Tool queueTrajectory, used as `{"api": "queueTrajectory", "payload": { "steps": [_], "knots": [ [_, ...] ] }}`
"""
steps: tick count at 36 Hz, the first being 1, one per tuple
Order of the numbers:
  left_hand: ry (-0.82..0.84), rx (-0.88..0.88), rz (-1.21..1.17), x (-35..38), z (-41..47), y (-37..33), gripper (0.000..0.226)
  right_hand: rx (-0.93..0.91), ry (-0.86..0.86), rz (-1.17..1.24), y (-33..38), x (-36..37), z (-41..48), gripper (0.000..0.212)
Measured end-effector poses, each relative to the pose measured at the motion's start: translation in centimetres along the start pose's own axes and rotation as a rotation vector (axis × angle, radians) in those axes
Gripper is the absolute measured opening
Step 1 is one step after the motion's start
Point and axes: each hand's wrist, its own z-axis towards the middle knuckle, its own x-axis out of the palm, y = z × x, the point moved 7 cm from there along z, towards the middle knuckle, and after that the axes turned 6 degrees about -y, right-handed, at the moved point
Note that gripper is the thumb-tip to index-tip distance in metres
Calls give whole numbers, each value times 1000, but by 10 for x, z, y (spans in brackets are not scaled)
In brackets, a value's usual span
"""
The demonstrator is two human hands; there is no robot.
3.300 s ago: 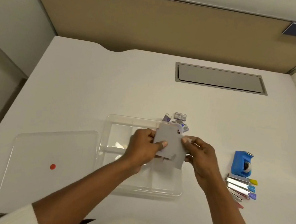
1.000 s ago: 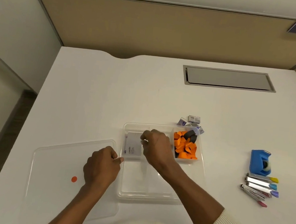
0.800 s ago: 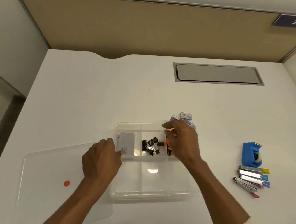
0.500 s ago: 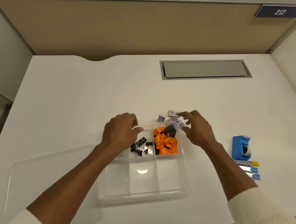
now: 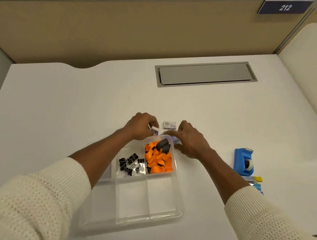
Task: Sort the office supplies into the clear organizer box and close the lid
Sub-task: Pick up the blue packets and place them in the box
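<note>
The clear organizer box (image 5: 179,209) lies in front of me. Its back right compartment holds orange pieces (image 5: 158,159), the back middle one black binder clips (image 5: 129,163). The front compartments show nothing inside. Just behind the box's back rim, my left hand (image 5: 140,126) pinches a small white and purple staple box (image 5: 154,129). My right hand (image 5: 190,141) closes its fingers round another small purple box (image 5: 175,139) at the back right corner. A third small box (image 5: 169,125) lies on the table between my hands.
A blue tape dispenser (image 5: 244,161) stands to the right, with coloured staple removers (image 5: 254,181) just in front of it, partly behind my right arm. A grey card (image 5: 107,171) sits in the box's left compartment. A grey cable hatch (image 5: 206,74) is set into the table's far side.
My left hand left the box's left rim and went to the small boxes behind it, taking one. My right hand stayed at those boxes. The camera tilted closer.
</note>
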Motion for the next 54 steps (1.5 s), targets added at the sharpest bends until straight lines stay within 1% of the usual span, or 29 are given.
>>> {"api": "queueTrajectory", "payload": {
  "steps": [2,6,9,12,15,21,25,28,30,32,34,36,39,42,46,48,51,54],
  "knots": [
    [-11,-14,-21,4,4,3,23,9,-41,4,-2,-1,-2,52],
    [-36,-39,-68,3,13,5,28,55,-92,16,-16,5,-12,52],
    [-43,-12,-49,-1,22,-3,32,52,-117,57,-25,9,-22,49],
    [-53,79,46,-5,32,-25,37,45,-149,25,-30,7,-31,46],
    [-18,177,192,1,42,-50,34,78,-173,13,-34,8,-38,46],
    [53,310,412,27,55,-81,31,227,-215,106,-43,11,-56,60],
    [126,360,504,42,60,-83,28,344,-247,200,-53,11,-71,56],
    [131,341,515,44,65,-79,30,489,-292,356,-65,12,-86,53],
    [126,308,491,43,66,-76,33,606,-357,500,-70,8,-96,50],
    [122,285,465,43,67,-73,30,705,-424,667,-70,1,-104,43],
    [109,279,454,44,68,-71,27,767,-465,825,-69,-3,-110,38],
    [99,284,463,45,68,-70,29,805,-486,959,-67,-7,-115,38],
    [98,301,492,46,64,-72,41,868,-533,1163,-61,-16,-120,40],
    [72,338,530,48,61,-73,41,894,-563,1332,-51,-26,-125,35],
    [68,259,442,45,60,-71,30,899,-511,1439,-39,-34,-128,34],
    [80,222,388,43,60,-69,28,903,-483,1475,-32,-38,-129,35],
    [75,143,273,36,62,-65,26,873,-443,1560,-21,-45,-127,44],
    [47,54,105,21,63,-60,30,795,-356,1693,-5,-49,-123,56]
  ]
}}
